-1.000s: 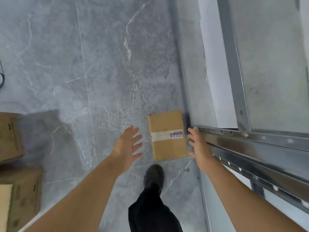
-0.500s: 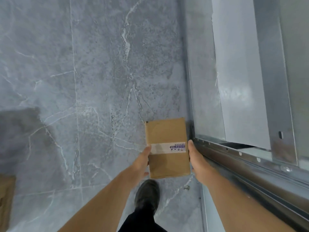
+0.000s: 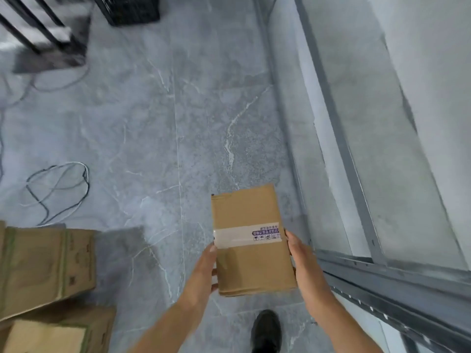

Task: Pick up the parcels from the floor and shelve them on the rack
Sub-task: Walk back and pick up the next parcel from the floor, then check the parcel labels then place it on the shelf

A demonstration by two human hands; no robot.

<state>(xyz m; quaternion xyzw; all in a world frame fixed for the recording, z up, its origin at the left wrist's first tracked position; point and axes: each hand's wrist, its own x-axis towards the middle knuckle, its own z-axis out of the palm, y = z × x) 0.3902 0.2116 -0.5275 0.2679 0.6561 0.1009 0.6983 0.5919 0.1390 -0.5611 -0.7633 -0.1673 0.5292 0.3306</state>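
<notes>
**A small brown parcel held in two hands**

The parcel [image 3: 251,240] is in the lower middle of the frame, up off the floor [image 3: 153,123]. The left hand [image 3: 204,270] presses one long side and the right hand [image 3: 302,261] presses the other, fingers closed on it. It looks flat, stiff and light (two hands seem plenty). The cardboard is smooth, so the long sides look like the best place to hold. The tape band [image 3: 246,235] has tiny words too blurry to read. The rack [image 3: 382,273] at the right edge is cut off, so I cannot see its shelves. Bigger boxes [image 3: 43,266] sit at the lower left.
</notes>
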